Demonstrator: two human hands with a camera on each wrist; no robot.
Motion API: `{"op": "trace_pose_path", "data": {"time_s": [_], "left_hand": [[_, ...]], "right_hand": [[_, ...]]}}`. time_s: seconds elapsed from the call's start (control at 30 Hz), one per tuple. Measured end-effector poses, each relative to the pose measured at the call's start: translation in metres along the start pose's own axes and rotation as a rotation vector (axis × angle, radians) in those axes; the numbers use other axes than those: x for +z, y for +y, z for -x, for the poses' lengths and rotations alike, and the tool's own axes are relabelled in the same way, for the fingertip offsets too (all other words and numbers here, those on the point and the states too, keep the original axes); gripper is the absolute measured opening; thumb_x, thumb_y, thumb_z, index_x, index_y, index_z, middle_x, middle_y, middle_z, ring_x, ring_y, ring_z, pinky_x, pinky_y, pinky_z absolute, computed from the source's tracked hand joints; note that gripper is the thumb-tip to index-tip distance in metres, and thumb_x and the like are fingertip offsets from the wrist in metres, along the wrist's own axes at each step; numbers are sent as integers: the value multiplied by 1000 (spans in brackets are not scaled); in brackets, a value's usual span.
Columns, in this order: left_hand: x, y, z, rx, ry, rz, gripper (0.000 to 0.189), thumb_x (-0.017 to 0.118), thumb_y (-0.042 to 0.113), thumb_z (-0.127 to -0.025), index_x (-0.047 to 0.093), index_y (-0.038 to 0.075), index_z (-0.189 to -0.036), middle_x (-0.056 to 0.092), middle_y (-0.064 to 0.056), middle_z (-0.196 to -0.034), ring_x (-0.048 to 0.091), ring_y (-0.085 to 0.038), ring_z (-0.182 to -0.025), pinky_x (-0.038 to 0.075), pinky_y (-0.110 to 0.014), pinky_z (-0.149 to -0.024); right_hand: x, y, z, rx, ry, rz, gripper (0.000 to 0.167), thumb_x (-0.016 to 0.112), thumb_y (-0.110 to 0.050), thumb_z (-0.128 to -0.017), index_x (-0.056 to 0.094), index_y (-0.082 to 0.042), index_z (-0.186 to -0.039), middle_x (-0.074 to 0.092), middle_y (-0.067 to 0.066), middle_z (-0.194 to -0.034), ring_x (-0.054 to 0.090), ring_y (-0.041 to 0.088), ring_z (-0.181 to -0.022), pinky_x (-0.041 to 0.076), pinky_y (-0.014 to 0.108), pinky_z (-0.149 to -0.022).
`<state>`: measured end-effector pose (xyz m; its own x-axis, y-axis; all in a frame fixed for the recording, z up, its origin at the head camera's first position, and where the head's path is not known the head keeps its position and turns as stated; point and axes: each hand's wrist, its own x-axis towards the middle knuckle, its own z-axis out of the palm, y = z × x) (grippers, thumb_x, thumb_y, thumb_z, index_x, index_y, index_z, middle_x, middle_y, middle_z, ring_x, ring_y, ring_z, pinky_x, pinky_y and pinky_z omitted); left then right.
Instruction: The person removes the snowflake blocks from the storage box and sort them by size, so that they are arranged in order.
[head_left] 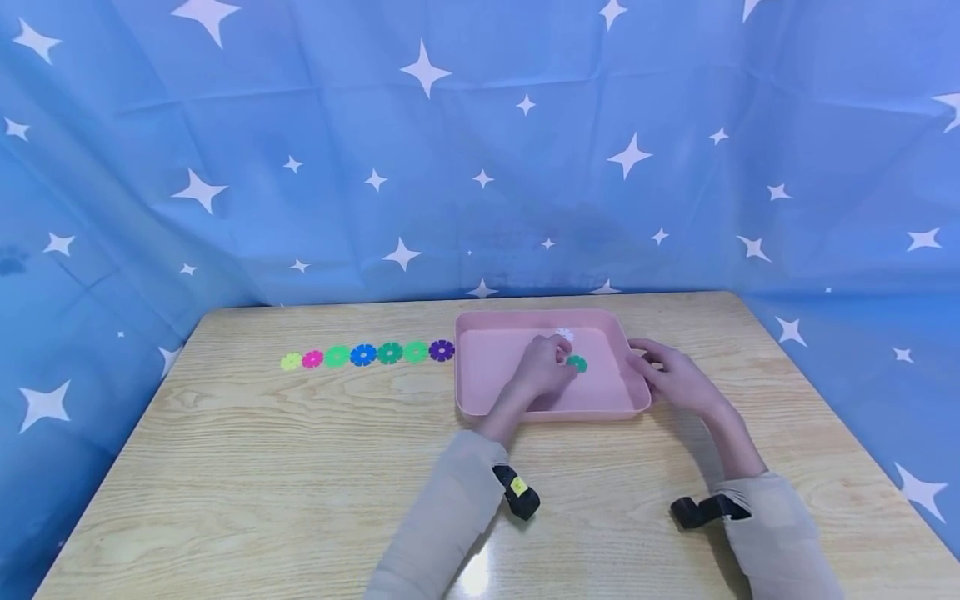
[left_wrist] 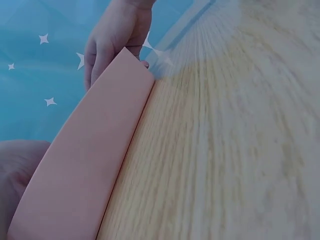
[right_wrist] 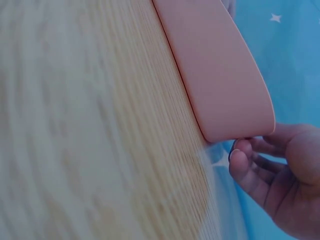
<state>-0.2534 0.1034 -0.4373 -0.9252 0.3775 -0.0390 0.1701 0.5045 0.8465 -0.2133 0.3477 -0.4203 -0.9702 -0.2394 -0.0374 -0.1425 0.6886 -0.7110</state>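
Observation:
My left hand (head_left: 543,367) is inside the pink tray (head_left: 487,367), palm down with bent fingers. Its fingertips come close to a white flower-shaped disc (head_left: 565,334), while a green flower-shaped disc (head_left: 577,363) shows just right of the hand. Whether the fingers pinch either disc is hidden. In the left wrist view the tray wall (left_wrist: 90,150) covers most of this hand (left_wrist: 20,170). My right hand (head_left: 671,375) grips the tray's right end, thumb at the rim and fingers outside. The right wrist view has this hand (right_wrist: 280,175) against the tray's end (right_wrist: 230,100).
Left of the tray, several flower-shaped discs lie in a row on the wooden table (head_left: 300,467), from a yellow disc (head_left: 291,362) to a purple disc (head_left: 442,350) beside the tray wall. A blue star-patterned cloth (head_left: 480,217) hangs behind the table.

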Motion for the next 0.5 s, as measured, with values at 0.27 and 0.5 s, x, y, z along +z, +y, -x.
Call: {"op": "trace_pose_path", "data": {"time_s": [0.27,0.5], "left_hand": [[-1,3,0,-6,-20,-113,24,71,16,-92,65,13,-115,50,-2,-99,46,-16,-91,44,-27,-77],[-1,2,0,10,-1,-59,20,74,10,-89,61,11,-105,53,-2,-92,48,-14,-82,42,-25,-70]], "right_hand": [[0,1,-3,-12,-9,1,51,45,-23,-110,38,7,-150,65,23,-113,61,25,-87,52,32,-64],[1,2,-2,-4,-12,-13,52,45,-24,-110,37,7,-151,65,23,-112,61,25,-87,53,33,-64]]}}
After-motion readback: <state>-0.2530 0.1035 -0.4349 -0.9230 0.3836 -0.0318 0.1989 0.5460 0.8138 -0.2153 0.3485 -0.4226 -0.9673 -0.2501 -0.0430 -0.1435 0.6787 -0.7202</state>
